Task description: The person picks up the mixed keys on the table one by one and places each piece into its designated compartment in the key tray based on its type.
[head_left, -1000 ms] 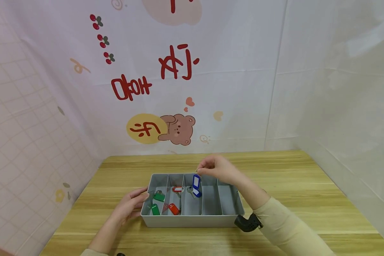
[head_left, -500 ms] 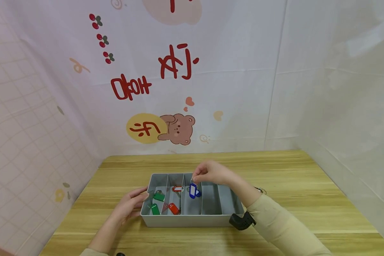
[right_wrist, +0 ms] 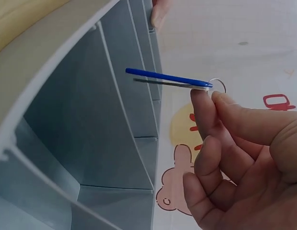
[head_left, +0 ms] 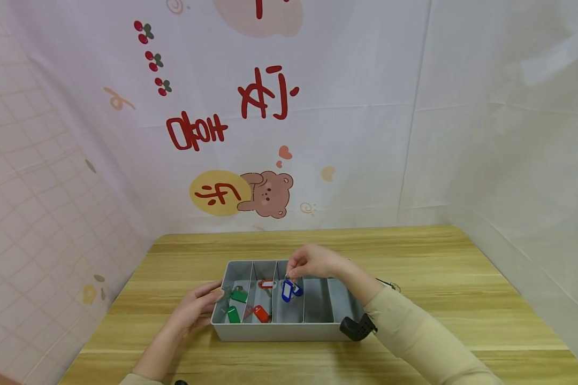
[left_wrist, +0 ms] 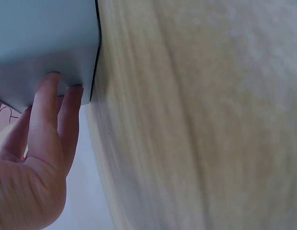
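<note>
My right hand (head_left: 313, 262) is above the middle compartment of a grey divided tray (head_left: 279, 332). Thumb and forefinger pinch the metal ring (right_wrist: 223, 84) of a blue key tag (head_left: 287, 291). In the right wrist view a thin grey key (right_wrist: 160, 83) hangs beside the blue plastic. Another blue key tag (head_left: 297, 290) lies in that compartment, partly covered by the held one. At the tray's left end my left hand (head_left: 197, 306) holds the wall, thumb over the rim. Its fingers (left_wrist: 45, 124) press the outer side in the left wrist view.
Green key tags (head_left: 233, 314) lie in the leftmost compartment and red key tags (head_left: 261, 314) in the second. Thin dividers separate the compartments. Behind my right forearm, a small dark item with a ring (head_left: 396, 287) shows on the wooden table (head_left: 443, 299). A printed curtain (head_left: 347, 133) hangs behind.
My right hand has moved left and slightly down with the blue key tag, which now hangs lower in the middle compartment. The left hand and tray have stayed put.
</note>
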`<move>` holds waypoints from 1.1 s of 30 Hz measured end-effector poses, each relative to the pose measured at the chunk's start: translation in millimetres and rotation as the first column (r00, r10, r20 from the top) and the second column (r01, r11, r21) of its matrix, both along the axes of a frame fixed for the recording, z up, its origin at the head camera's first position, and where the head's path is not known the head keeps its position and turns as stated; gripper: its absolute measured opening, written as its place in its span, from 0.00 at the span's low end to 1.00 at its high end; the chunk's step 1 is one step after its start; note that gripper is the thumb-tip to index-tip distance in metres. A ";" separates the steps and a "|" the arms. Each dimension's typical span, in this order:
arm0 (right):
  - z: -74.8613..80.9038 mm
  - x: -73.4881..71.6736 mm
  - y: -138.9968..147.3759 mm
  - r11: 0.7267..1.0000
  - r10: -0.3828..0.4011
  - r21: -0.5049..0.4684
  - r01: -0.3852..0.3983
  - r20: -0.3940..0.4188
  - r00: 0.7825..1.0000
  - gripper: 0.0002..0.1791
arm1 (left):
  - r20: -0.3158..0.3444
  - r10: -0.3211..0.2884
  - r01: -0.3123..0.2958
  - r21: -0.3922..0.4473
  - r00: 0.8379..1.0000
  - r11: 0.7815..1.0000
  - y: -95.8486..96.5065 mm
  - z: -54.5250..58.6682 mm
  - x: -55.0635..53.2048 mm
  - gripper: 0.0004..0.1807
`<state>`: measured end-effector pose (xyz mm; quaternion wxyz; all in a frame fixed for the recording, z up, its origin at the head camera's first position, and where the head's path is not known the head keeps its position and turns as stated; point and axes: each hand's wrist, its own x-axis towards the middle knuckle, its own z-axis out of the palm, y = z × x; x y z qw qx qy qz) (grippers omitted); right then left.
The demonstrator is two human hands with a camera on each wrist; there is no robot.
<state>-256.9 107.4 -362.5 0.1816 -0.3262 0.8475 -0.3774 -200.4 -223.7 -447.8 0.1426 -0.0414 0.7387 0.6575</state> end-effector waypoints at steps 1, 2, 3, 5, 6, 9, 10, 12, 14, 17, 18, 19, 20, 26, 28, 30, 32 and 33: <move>-0.5 -0.8 -0.7 1.000 0.003 0.009 -0.003 -0.005 1.000 0.06 | 0.000 -0.002 0.002 0.000 1.000 1.000 -0.2 0.0 -0.1 0.36; -1.1 -1.7 -1.4 1.000 0.004 0.020 -0.004 -0.012 1.000 0.06 | 0.001 -0.003 0.003 0.002 1.000 1.000 -0.5 0.0 -0.2 0.36; -1.8 -2.5 -2.0 1.000 0.004 0.029 -0.004 -0.016 1.000 0.06 | 0.000 -0.007 0.007 0.006 1.000 1.000 -0.7 0.1 -0.3 0.36; -3.2 -4.0 -2.7 0.999 0.002 0.045 -0.001 -0.022 1.000 0.06 | 0.001 -0.014 0.014 0.011 1.000 1.000 -0.8 0.6 -0.2 0.37; -4.0 -4.7 -3.1 0.999 -0.001 0.051 0.002 -0.021 1.000 0.06 | 0.000 -0.017 0.017 0.015 1.000 1.000 -0.7 0.8 -0.2 0.37; -5.5 -5.7 -4.1 0.998 -0.008 0.060 0.009 -0.018 1.000 0.06 | -0.001 -0.024 0.024 0.025 1.000 0.999 -0.6 1.1 -0.3 0.37; -5.7 -5.8 -4.4 0.998 -0.009 0.063 0.010 -0.016 1.000 0.06 | -0.001 -0.025 0.025 0.026 1.000 0.999 -0.4 1.3 -0.2 0.37; -6.1 -5.8 -5.0 0.997 -0.010 0.071 0.011 -0.014 1.000 0.06 | -0.002 -0.027 0.027 0.026 1.000 0.999 -0.3 1.3 -0.2 0.37; -6.8 -6.0 -5.3 0.997 -0.013 0.078 0.015 -0.017 1.000 0.06 | 0.000 -0.020 0.020 0.019 1.000 1.000 -0.1 1.0 -0.1 0.37; -8.8 -6.6 -5.0 0.994 -0.037 0.100 0.041 -0.040 0.998 0.03 | 0.005 -0.012 0.012 0.008 1.000 1.000 0.1 0.3 -0.2 0.37; -9.5 -6.8 -4.7 0.993 -0.052 0.105 0.058 -0.052 0.997 0.03 | 0.006 -0.010 0.010 0.006 1.000 1.000 0.1 0.0 -0.3 0.37; -10.5 -7.2 -4.3 0.991 -0.068 0.109 0.075 -0.063 0.996 0.04 | 0.006 -0.009 0.009 0.006 1.000 1.000 0.0 -0.4 -0.5 0.37; -11.1 -7.5 -3.7 0.989 -0.083 0.115 0.091 -0.074 0.994 0.05 | 0.006 -0.010 0.010 0.006 1.000 1.000 0.0 -0.5 -0.6 0.37; -11.2 -8.5 0.9 0.985 -0.131 0.098 0.139 -0.080 0.988 0.08 | 0.004 -0.008 0.008 0.002 1.000 1.000 -0.1 -1.0 -1.0 0.37; -10.8 -8.3 2.7 0.986 -0.132 0.091 0.139 -0.080 0.988 0.07 | 0.003 -0.005 0.006 -0.006 1.000 1.000 -0.2 -1.0 -0.9 0.37; -9.7 -7.8 4.2 0.986 -0.130 0.090 0.137 -0.081 0.988 0.07 | 0.001 -0.005 0.005 -0.013 1.000 1.000 -0.4 -1.1 -0.8 0.36; -8.9 -7.1 6.4 0.987 -0.126 0.088 0.134 -0.091 0.988 0.08 | 0.000 -0.008 0.008 -0.011 1.000 1.000 -0.7 -1.3 -0.9 0.37; -8.6 -6.8 7.6 0.988 -0.123 0.084 0.131 -0.096 0.988 0.08 | -0.001 -0.009 0.009 -0.009 1.000 1.000 -0.8 -1.4 -0.9 0.37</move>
